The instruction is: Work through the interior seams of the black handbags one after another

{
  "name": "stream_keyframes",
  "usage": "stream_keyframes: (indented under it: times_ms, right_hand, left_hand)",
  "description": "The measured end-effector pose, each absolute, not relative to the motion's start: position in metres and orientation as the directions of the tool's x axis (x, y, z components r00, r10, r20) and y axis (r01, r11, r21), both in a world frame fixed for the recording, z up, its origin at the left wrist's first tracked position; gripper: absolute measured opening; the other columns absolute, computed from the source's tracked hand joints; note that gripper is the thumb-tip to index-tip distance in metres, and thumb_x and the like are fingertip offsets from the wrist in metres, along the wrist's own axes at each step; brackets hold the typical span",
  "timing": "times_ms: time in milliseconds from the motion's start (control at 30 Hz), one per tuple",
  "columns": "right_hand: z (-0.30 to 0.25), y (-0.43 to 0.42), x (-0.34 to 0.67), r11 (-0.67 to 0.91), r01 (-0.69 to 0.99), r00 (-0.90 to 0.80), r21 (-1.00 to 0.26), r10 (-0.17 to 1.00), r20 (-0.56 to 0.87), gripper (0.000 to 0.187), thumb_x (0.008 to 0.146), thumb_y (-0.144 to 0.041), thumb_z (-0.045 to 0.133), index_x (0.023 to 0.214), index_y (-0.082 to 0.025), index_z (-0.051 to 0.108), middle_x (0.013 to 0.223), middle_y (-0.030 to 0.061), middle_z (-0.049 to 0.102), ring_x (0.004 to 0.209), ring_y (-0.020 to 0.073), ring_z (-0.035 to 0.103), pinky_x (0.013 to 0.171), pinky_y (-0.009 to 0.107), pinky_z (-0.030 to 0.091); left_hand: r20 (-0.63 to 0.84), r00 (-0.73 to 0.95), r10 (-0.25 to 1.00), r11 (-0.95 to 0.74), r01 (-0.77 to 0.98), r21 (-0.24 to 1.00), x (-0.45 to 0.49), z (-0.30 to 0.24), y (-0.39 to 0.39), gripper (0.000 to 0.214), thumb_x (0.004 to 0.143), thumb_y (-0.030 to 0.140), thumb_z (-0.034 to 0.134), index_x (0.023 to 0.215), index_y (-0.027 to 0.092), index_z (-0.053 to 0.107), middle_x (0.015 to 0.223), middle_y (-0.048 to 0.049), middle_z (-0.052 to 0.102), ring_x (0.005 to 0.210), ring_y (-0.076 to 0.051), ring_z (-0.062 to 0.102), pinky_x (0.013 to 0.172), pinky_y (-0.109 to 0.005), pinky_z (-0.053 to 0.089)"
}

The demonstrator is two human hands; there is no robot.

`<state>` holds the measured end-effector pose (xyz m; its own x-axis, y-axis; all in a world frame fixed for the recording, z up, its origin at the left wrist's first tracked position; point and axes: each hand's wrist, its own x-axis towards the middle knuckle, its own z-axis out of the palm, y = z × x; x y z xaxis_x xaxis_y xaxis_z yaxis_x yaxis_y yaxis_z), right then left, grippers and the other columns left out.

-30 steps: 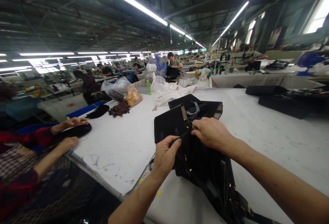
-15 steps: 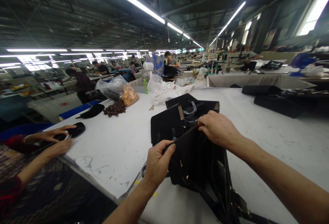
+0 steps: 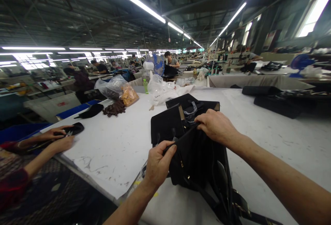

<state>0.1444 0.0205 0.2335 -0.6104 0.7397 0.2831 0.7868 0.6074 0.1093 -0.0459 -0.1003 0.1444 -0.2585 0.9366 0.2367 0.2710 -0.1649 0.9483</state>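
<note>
A black handbag (image 3: 199,163) with small gold fittings lies on the white table (image 3: 119,142) in front of me. My left hand (image 3: 158,164) is closed on the bag's near left edge, thumb on top. My right hand (image 3: 216,125) grips the bag's upper rim, fingers curled over it. Just behind lies a second black bag (image 3: 178,120) with an open top and a clear plastic wrap inside.
A co-worker's hands (image 3: 58,139) at the left hold a black piece (image 3: 73,128) at the table edge. Farther back are dark brown pieces (image 3: 113,108), plastic bags (image 3: 116,89), a green bottle (image 3: 146,85) and a blue fan (image 3: 157,64). Black goods (image 3: 279,101) lie at the right.
Both my hands have spread the bag's top wider and lifted its rim. The co-worker's hands have moved left along the table edge with the black piece.
</note>
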Motion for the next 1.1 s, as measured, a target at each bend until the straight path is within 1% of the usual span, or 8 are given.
stream_keyframes:
  times_ms: [233,333,400,533,600,700,933,1100]
  right_hand:
    - [0.237,0.021,0.146,0.596,0.796,-0.599,0.104,0.755,0.266,0.015,0.081,-0.032,0.063,0.094,-0.03,0.071,0.087,0.0063,0.065,0.086,0.0233,0.059,0.07,0.032,0.039]
    - [0.238,0.021,0.147,0.611,0.785,-0.614,0.103,0.747,0.253,0.011,0.081,-0.031,0.063,0.089,-0.029,0.07,0.083,0.0051,0.066,0.086,0.0234,0.059,0.07,0.032,0.037]
    - [0.238,0.021,0.147,0.625,0.773,-0.629,0.108,0.734,0.258,0.008,0.081,-0.03,0.063,0.086,-0.028,0.069,0.081,0.0045,0.066,0.089,0.0238,0.059,0.07,0.032,0.036]
    - [0.24,0.017,0.148,0.631,0.761,-0.645,0.146,0.718,0.261,0.007,0.082,-0.029,0.062,0.082,-0.025,0.067,0.08,0.0052,0.067,0.089,0.0246,0.058,0.068,0.033,0.034]
    - [0.24,0.017,0.15,0.637,0.757,-0.65,0.146,0.711,0.268,0.007,0.082,-0.029,0.062,0.081,-0.024,0.067,0.08,0.0055,0.067,0.089,0.0244,0.058,0.069,0.033,0.034]
    - [0.236,0.019,0.157,0.66,0.748,-0.648,0.076,0.7,0.299,0.009,0.081,-0.026,0.062,0.087,-0.025,0.068,0.084,0.0044,0.068,0.092,0.0231,0.056,0.074,0.033,0.033]
    - [0.229,0.024,0.166,0.669,0.741,-0.616,-0.059,0.713,0.337,0.013,0.082,-0.02,0.06,0.087,-0.026,0.069,0.088,0.0011,0.069,0.094,0.022,0.052,0.083,0.038,0.028]
    - [0.227,0.021,0.167,0.695,0.709,-0.609,-0.116,0.687,0.396,0.014,0.081,-0.015,0.06,0.086,-0.024,0.07,0.085,0.001,0.068,0.094,0.0188,0.052,0.091,0.038,0.024]
  left_hand:
    - [0.213,-0.226,0.951,-0.161,0.229,0.96,-0.048,0.143,-0.103,0.028,0.085,0.041,0.057,0.092,0.017,0.068,0.073,-0.0015,0.068,0.064,-0.014,0.058,0.056,-0.021,0.043]
    - [0.197,-0.134,0.971,-0.159,0.248,0.956,-0.052,0.155,-0.099,0.026,0.084,0.039,0.056,0.094,0.016,0.067,0.074,-0.0022,0.068,0.065,-0.014,0.059,0.056,-0.021,0.043]
    - [0.193,-0.024,0.981,-0.172,0.352,0.92,-0.054,0.171,-0.09,0.024,0.083,0.034,0.058,0.099,0.018,0.067,0.083,-0.0032,0.07,0.069,-0.015,0.061,0.06,-0.022,0.044]
    - [0.21,0.215,0.954,-0.3,0.729,0.615,-0.046,0.205,-0.061,0.024,0.077,0.031,0.061,0.098,0.024,0.071,0.088,-0.0027,0.072,0.072,-0.019,0.064,0.062,-0.026,0.043]
    - [0.221,0.304,0.927,-0.374,0.802,0.466,-0.04,0.213,-0.048,0.023,0.077,0.03,0.061,0.096,0.025,0.072,0.087,-0.0037,0.073,0.078,-0.023,0.065,0.066,-0.028,0.043]
    - [0.227,0.368,0.902,-0.43,0.824,0.37,-0.034,0.214,-0.038,0.024,0.08,0.024,0.056,0.098,0.023,0.071,0.091,-0.0059,0.073,0.087,-0.026,0.066,0.073,-0.031,0.045]
    - [0.237,0.373,0.897,-0.442,0.747,0.496,-0.037,0.209,-0.038,0.044,0.079,0.021,0.056,0.122,0.031,0.062,0.108,-0.001,0.071,0.099,-0.024,0.064,0.085,-0.03,0.045]
    - [0.239,0.349,0.906,-0.423,0.727,0.541,-0.036,0.212,-0.037,0.043,0.078,0.02,0.056,0.118,0.033,0.064,0.106,0.0007,0.072,0.099,-0.023,0.065,0.086,-0.03,0.046]
